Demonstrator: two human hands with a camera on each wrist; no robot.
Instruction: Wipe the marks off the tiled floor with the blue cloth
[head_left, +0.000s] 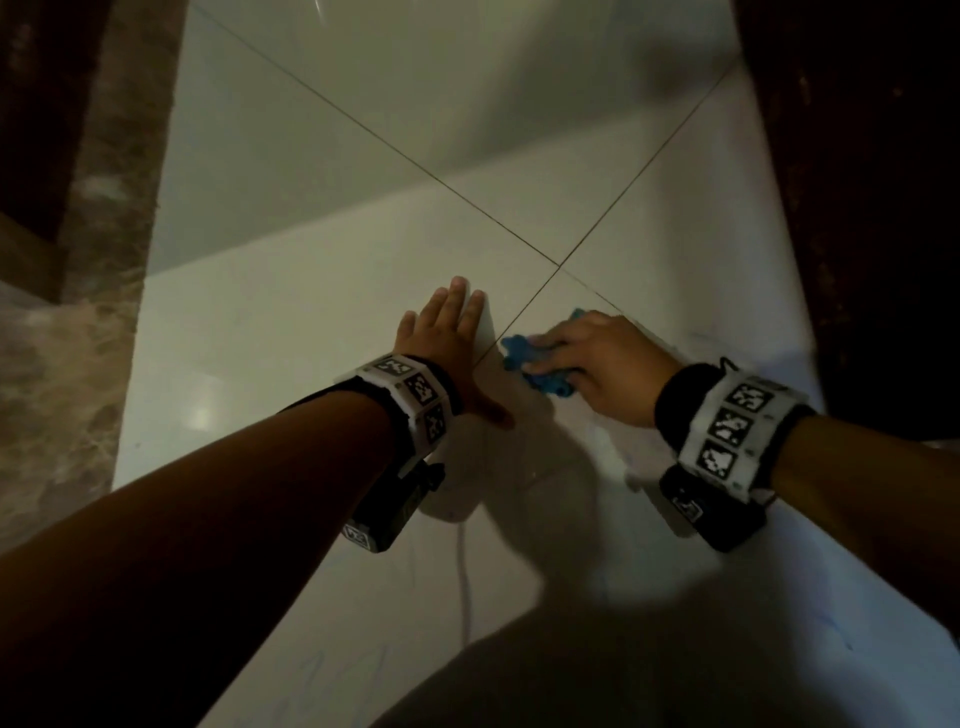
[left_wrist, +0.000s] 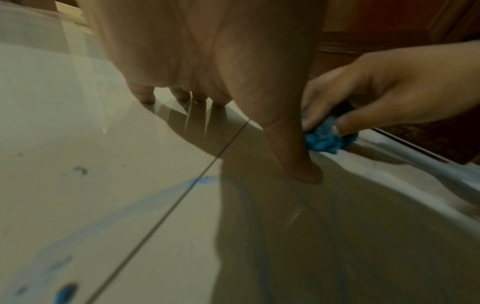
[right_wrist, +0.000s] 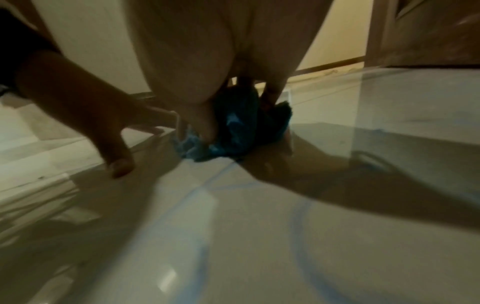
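Note:
A crumpled blue cloth (head_left: 537, 364) lies on the glossy white tiled floor (head_left: 291, 322) just below where the grout lines cross. My right hand (head_left: 592, 358) grips the cloth (left_wrist: 327, 137) with curled fingers and thumb and presses it onto the tile. My left hand (head_left: 447, 338) lies flat on the floor just left of the cloth (right_wrist: 233, 131), fingers straight, thumb spread. Blue curved marks (left_wrist: 135, 207) run across the tile near the left wrist, with a blue blot (left_wrist: 66, 292) beside them. Faint blue lines (right_wrist: 298, 226) show on the tile under the right wrist.
A brown speckled stone strip (head_left: 67, 322) borders the floor on the left. A dark wooden panel (head_left: 857, 182) runs along the right. A white cable (head_left: 462, 571) trails over the tile between my forearms. My shadow covers the near floor.

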